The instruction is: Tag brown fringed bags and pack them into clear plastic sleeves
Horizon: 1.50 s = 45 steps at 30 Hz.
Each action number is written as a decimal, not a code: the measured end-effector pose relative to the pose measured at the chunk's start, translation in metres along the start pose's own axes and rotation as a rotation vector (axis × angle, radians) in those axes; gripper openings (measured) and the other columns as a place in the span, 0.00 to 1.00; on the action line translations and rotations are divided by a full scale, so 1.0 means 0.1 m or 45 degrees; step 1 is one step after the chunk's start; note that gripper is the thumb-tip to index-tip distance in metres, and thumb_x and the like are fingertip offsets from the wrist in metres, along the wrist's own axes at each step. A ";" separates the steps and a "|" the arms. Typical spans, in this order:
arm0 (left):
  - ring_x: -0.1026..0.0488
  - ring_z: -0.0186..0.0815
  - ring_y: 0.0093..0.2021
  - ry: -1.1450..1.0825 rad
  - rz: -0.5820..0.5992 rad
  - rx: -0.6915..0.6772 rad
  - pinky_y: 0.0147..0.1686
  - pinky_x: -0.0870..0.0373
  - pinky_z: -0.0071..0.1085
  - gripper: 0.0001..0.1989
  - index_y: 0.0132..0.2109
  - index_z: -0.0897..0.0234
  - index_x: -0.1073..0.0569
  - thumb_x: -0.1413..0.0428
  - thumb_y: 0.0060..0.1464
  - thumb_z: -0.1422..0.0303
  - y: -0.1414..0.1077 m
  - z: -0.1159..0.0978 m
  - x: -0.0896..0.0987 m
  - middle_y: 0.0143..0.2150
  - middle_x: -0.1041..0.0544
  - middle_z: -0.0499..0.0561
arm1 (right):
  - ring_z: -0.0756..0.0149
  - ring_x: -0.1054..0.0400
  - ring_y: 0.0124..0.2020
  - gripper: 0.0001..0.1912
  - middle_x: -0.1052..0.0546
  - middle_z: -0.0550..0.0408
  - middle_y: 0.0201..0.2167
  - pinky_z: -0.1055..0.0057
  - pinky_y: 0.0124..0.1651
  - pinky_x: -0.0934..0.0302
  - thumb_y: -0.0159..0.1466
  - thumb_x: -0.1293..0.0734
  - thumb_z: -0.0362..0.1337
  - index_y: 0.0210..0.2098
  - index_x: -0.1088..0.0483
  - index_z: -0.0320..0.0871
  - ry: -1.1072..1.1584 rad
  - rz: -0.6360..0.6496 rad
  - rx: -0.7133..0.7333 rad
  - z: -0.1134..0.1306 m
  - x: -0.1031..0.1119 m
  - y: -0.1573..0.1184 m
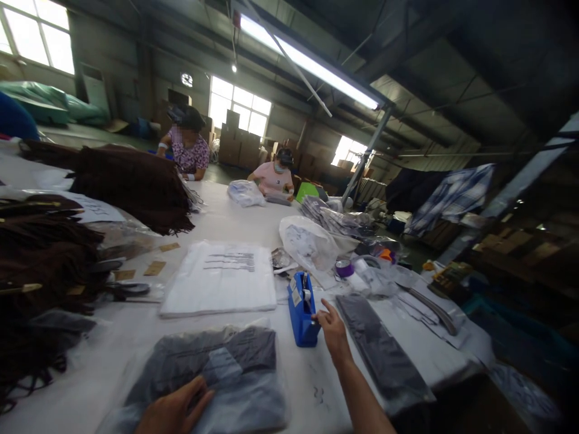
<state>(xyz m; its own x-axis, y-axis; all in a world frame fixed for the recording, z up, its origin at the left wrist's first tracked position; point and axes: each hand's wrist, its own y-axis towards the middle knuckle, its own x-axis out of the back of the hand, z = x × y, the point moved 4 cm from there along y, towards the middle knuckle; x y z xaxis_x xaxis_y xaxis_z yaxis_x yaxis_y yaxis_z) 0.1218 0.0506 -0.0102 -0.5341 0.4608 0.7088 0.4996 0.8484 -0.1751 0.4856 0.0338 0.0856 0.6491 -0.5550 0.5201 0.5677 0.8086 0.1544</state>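
Observation:
A clear plastic bag with a folded dark garment [244, 367] lies flat on the table in front of me. My left hand [178, 405] rests on its lower part, thumb and index finger apart, not gripping it. A pale label or patch [222, 364] shows on the bag above my fingers. Beyond the bag stands a blue tape dispenser [302, 322] with a roll in it. My right hand [332, 328] is at its right side, index finger stretched out and the other fingertips near or touching the edge. Close to that wrist lies a narrow bagged dark garment [380, 343].
A stack of white plastic bags [221, 280] lies behind the dark bag. Brown fringed textiles [131, 184] are piled on the left. Purple tape [344, 267], crumpled plastic and bagged goods [335, 217] occupy the right. Two co-workers [274, 178] work at the far side.

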 end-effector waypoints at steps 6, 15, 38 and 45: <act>0.23 0.41 0.34 0.098 -0.048 -0.008 0.32 0.33 0.32 0.15 0.35 0.58 0.31 0.58 0.60 0.57 -0.03 -0.04 0.05 0.31 0.22 0.47 | 0.61 0.30 0.40 0.31 0.25 0.54 0.31 0.64 0.48 0.40 0.60 0.39 0.46 0.59 0.42 0.39 -0.062 -0.175 -0.004 -0.10 0.01 -0.47; 0.25 0.38 0.33 0.097 -0.052 0.021 0.32 0.36 0.28 0.15 0.37 0.61 0.31 0.56 0.61 0.57 -0.09 -0.15 0.14 0.31 0.23 0.49 | 0.62 0.33 0.39 0.39 0.27 0.58 0.30 0.56 0.56 0.48 0.59 0.36 0.45 0.64 0.54 0.41 -0.133 0.071 0.046 -0.06 0.13 -0.54; 0.25 0.41 0.32 0.269 -0.058 -0.004 0.29 0.37 0.30 0.12 0.37 0.61 0.31 0.55 0.61 0.60 -0.08 -0.18 0.07 0.31 0.23 0.50 | 0.51 0.52 0.63 0.47 0.35 0.48 0.58 0.53 0.59 0.48 0.54 0.29 0.43 0.65 0.57 0.49 -0.802 0.830 0.764 0.49 -1.18 -0.69; 0.28 0.36 0.35 0.134 0.076 -0.091 0.34 0.37 0.29 0.06 0.37 0.61 0.31 0.50 0.56 0.65 -0.29 -0.12 0.40 0.37 0.26 0.49 | 0.51 0.55 0.64 0.14 0.37 0.48 0.60 0.50 0.62 0.56 0.61 0.37 0.40 0.46 0.30 0.45 -0.621 0.708 0.606 0.55 -1.06 -0.63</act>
<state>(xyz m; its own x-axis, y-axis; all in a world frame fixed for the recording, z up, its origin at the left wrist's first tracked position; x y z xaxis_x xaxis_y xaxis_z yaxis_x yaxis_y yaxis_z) 0.0941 0.0411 0.0319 -0.4297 0.4768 0.7668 0.5775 0.7979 -0.1725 0.3535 0.0527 0.0669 0.4185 0.0006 0.9082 -0.1080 0.9929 0.0491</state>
